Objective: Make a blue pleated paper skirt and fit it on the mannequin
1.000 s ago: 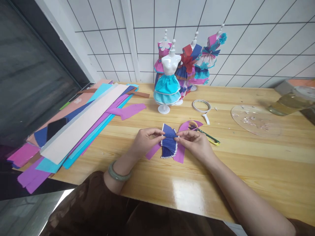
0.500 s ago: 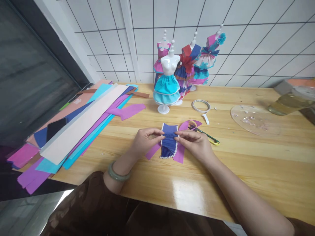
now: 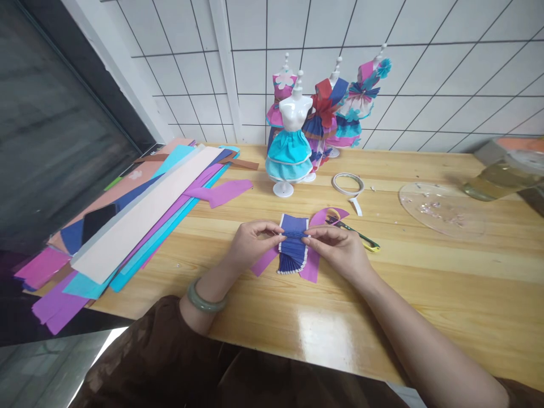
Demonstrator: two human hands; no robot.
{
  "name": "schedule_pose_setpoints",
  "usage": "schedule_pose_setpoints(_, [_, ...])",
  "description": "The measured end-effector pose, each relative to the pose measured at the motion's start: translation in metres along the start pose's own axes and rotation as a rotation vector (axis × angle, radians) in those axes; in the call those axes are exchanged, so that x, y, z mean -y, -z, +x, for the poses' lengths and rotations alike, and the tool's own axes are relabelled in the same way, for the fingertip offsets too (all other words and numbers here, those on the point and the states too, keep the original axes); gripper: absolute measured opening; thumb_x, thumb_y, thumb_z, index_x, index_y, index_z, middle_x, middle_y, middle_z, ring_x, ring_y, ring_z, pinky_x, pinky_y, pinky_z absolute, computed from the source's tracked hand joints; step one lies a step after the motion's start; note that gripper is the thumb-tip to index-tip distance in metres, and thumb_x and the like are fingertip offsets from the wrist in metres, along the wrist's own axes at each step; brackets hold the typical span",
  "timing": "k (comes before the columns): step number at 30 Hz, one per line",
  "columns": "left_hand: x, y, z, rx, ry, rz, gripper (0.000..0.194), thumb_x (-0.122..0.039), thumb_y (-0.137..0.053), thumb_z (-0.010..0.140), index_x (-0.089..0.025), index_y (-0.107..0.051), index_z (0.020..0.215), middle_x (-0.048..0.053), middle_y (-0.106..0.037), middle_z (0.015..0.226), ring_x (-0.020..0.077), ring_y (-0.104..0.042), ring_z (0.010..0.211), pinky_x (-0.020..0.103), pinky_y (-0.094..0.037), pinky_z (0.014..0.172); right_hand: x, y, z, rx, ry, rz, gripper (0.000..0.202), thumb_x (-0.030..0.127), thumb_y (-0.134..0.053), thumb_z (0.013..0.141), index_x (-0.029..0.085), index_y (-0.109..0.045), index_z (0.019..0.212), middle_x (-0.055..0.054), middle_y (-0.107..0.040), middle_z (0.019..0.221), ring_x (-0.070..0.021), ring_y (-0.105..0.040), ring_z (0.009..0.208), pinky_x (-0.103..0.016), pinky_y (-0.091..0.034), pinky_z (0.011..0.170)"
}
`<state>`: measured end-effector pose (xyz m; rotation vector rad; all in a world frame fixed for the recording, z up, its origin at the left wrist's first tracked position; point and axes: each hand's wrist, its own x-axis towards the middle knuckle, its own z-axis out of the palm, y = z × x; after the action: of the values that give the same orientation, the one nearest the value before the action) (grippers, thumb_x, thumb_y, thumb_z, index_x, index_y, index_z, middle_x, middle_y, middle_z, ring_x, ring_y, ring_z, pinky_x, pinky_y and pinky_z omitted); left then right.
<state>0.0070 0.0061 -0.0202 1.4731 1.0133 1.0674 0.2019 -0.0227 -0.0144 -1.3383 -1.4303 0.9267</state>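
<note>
A blue pleated strip (image 3: 293,246) with white edges hangs between my two hands, its lower end fanned out in narrow folds. My left hand (image 3: 258,242) pinches its left edge between thumb and fingers. On the right edge, my right hand (image 3: 338,243) holds the strip in the same kind of pinch. Purple paper (image 3: 311,265) lies under and around the strip. Just beyond my right hand are scissors (image 3: 361,237) with dark and yellow handles, partly covered by the purple paper.
Several small mannequins in paper dresses stand by the tiled wall, the nearest in a turquoise skirt (image 3: 289,154). A tape roll (image 3: 347,184), a clear round plate (image 3: 440,209) and a jar (image 3: 501,175) are at right. Coloured strips (image 3: 148,215) and a phone (image 3: 98,222) lie left.
The fingers and the folds between them have shifted very slightly. Both hands keep their pinch on the blue strip.
</note>
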Motion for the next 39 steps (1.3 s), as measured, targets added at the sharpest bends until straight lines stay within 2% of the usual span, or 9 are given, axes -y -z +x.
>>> schedule_pose_setpoints(5, [0.0029,0.0025,0.001,-0.007,-0.114,0.062,0.015,-0.023,-0.072,0.066,-0.013,-0.07,0.077,0.007,-0.066,0.084,0.0158,-0.063,0.081,0.029,-0.053,0.077,-0.0011,0.0006,0.0008,-0.005,0.002,0.008,0.016,0.029,-0.074,0.066,0.018,-0.072,0.077,-0.005,-0.073,0.076,-0.0181,-0.067,0.068,-0.032,-0.056,0.064])
schedule_pose_setpoints(15, [-0.0002,0.0,0.0006,0.017,0.05,-0.072,0.024,-0.025,-0.074,0.063,-0.012,-0.068,0.082,0.005,-0.066,0.077,0.0121,-0.062,0.069,0.024,-0.053,0.067,-0.0014,0.0008,0.0,-0.019,0.027,0.036,0.02,0.031,-0.074,0.065,0.017,-0.072,0.081,-0.005,-0.072,0.074,-0.0166,-0.065,0.063,-0.03,-0.055,0.06])
schedule_pose_setpoints(20, [0.0002,0.0001,0.0011,0.013,0.047,-0.101,0.037,-0.023,-0.075,0.062,-0.013,-0.065,0.096,0.001,-0.062,0.074,0.0102,-0.06,0.068,0.024,-0.052,0.068,-0.0007,-0.0008,-0.0017,-0.027,0.058,0.07,0.019,0.028,-0.074,0.066,0.018,-0.071,0.082,-0.005,-0.072,0.074,-0.0159,-0.065,0.064,-0.029,-0.054,0.06])
schedule_pose_setpoints(24, [-0.0006,-0.0003,0.0006,0.016,0.037,-0.093,0.035,-0.022,-0.074,0.062,-0.014,-0.065,0.095,0.0,-0.061,0.072,0.0098,-0.06,0.067,0.024,-0.052,0.068,-0.0027,-0.0013,-0.0016,-0.007,0.08,0.093,0.019,0.027,-0.071,0.069,0.018,-0.07,0.086,-0.004,-0.071,0.074,-0.0149,-0.064,0.064,-0.028,-0.053,0.059])
schedule_pose_setpoints(32, [-0.0023,0.0014,0.001,0.023,-0.078,0.098,0.02,-0.022,-0.071,0.067,-0.013,-0.07,0.085,0.003,-0.061,0.074,0.0124,-0.06,0.071,0.024,-0.051,0.066,-0.0029,0.0029,0.0006,-0.008,0.279,-0.194,0.017,0.025,-0.066,0.076,0.019,-0.072,0.091,-0.007,-0.072,0.083,-0.0179,-0.064,0.073,-0.031,-0.053,0.063])
schedule_pose_setpoints(39, [-0.0046,0.0022,0.0008,0.01,-0.175,0.264,0.012,-0.02,-0.069,0.069,-0.015,-0.071,0.08,0.005,-0.066,0.076,0.0132,-0.063,0.071,0.024,-0.051,0.066,-0.0053,0.0031,0.002,-0.007,0.414,-0.318,0.01,0.021,-0.063,0.078,0.02,-0.07,0.086,-0.007,-0.072,0.083,-0.0184,-0.065,0.074,-0.034,-0.052,0.07])
